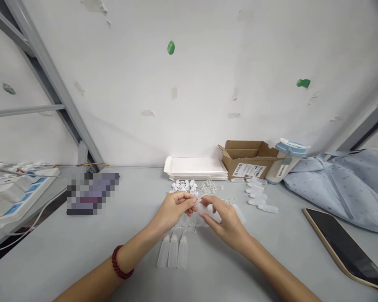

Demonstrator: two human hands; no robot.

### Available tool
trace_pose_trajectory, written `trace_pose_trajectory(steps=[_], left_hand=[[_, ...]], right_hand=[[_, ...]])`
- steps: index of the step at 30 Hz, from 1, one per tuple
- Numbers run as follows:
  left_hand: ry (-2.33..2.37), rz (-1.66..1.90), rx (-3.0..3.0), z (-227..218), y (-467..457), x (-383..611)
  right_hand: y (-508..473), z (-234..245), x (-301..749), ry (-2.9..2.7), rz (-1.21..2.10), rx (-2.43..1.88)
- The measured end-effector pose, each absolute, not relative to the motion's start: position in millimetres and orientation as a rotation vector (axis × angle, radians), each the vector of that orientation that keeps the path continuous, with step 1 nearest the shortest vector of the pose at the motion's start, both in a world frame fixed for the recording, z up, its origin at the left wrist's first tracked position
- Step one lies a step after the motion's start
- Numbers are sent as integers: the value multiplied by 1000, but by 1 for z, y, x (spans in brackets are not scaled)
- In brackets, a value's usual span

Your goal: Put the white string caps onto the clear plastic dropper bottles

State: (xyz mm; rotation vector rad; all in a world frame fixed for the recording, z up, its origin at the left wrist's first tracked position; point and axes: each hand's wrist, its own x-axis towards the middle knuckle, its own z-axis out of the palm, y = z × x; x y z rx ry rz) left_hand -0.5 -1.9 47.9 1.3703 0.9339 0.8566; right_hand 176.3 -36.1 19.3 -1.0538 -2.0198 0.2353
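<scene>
Right in close on a small translucent plastic piece [197,203], held just above the middle of the grey tabletop [132,201], too faint to read in shape. Pinched between thumb and forefinger of the left hand [178,206]. Close beside it, the right hand [225,216], thumb and fingertips spread apart and curved inward; cannot tell whether touching. Could pop loose here, given so small a hold on smooth-looking plastic.

Nearer the front edge, three slim translucent plastic bottles with thin pale cords [173,253], side by side: easily knocked askew by a dropped left wrist. Toward the back edge, a heap of white plastic caps [182,185], and next to it a tangle of thin whitish straps [209,187]. Could snag or mix, if brushed by a knuckle. Off toward the back right corner, more loose translucent bottles [256,196], liable to scatter at a careless reach.
</scene>
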Motion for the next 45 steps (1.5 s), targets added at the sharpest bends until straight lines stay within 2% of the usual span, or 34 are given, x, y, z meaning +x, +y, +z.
trace_pose_trajectory(steps=[13,23,45], left_hand=[[867,828,1441,49,-8,1],[970,867,1867,51,-12,-2],[926,843,1700,51,-6,-4]], right_hand=[[-43,30,172,-1927,388,-1097],[-45,32,170,-1851,488,-1092],[-47,30,166,-1739,559,-1107]])
